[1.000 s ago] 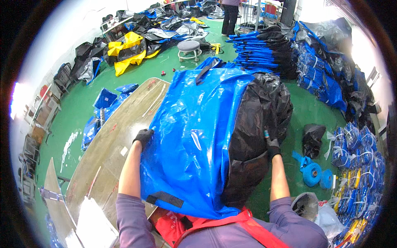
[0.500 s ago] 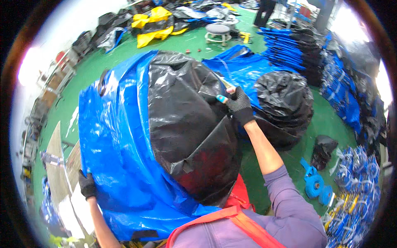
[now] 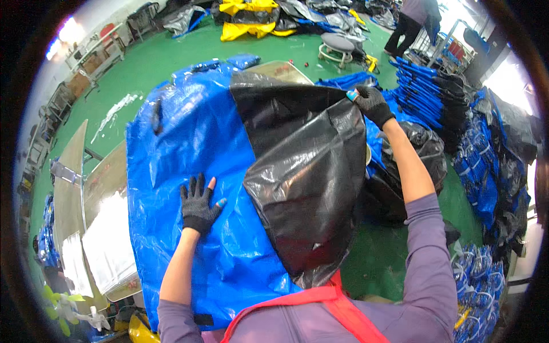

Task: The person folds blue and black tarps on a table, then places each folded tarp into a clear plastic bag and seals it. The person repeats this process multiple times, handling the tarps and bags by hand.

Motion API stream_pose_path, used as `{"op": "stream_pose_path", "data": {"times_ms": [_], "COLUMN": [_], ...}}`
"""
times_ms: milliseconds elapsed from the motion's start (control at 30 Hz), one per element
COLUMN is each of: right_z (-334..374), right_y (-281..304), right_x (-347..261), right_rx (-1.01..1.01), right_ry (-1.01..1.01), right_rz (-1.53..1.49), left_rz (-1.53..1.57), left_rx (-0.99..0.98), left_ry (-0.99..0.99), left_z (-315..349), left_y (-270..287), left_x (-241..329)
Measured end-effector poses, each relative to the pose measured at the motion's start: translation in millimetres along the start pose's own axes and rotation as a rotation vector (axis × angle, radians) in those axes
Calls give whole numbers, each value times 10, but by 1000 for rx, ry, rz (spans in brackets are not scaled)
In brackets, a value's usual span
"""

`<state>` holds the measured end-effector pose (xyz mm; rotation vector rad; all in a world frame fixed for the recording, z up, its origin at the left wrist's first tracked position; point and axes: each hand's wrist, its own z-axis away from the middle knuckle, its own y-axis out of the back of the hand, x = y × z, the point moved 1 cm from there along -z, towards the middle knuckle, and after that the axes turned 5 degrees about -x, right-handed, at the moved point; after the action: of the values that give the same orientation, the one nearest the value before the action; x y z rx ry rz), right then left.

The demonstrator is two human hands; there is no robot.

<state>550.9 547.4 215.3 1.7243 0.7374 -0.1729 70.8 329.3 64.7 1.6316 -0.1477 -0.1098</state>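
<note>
A large blue and black tarpaulin bag (image 3: 194,154) lies spread over a table in front of me, its blue part on the left and its shiny black part on the right. My left hand (image 3: 199,207), in a black glove with some fingertips bare, rests flat on the blue part with fingers spread. At the far right corner of the black part, my right hand (image 3: 372,106) pinches the edge and holds it up taut. Blue wrapping shows on the thumbs of both hands. A dark strap (image 3: 157,117) sits on the blue part's far left.
The shiny tabletop (image 3: 108,223) shows at the left. Another blue and black bundle (image 3: 420,154) is on the green floor to the right. Behind it are a stack of folded blue pieces (image 3: 417,94) and a round stool (image 3: 336,46). A person (image 3: 409,26) stands at the back.
My left hand has moved from the bag's left edge onto its blue part and opened out. My right hand has gone farther and rightward, stretching the bulging black part flatter.
</note>
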Motion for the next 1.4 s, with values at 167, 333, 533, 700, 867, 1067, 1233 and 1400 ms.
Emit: {"op": "stream_pose_path", "data": {"times_ms": [167,333,533,700,867,1067,1233,1400], "right_z": [573,1420,1621,1625,474,-204,-253,-845], "right_y": [-39,-178,371,467,383,-1117,-894,-218], "right_x": [392,-807,-904,81,281,-171,-514,-306], "right_rx": [-475,-610,-215,-687,-267,-751,-534,-49], "right_ry": [-279,-419,-608,-163,-631,-141,-4,69], "right_rz": [14,-518,-748,82,-528,-337,111,614], "left_rz": [10,617,202,172,442,201,293,218], "left_rx": [-184,81,12,-120,124,151,134,142], "left_ry": [63,-267,-284,-364,-369,-347,-382,-416], "left_z": [-56,-479,-540,-554,-1201,-1714,-1664,-1744], "left_y": [196,345,56,219,584,214,-134,-208], "left_x": [46,577,1069,990,1217,1732,1685,1662]}}
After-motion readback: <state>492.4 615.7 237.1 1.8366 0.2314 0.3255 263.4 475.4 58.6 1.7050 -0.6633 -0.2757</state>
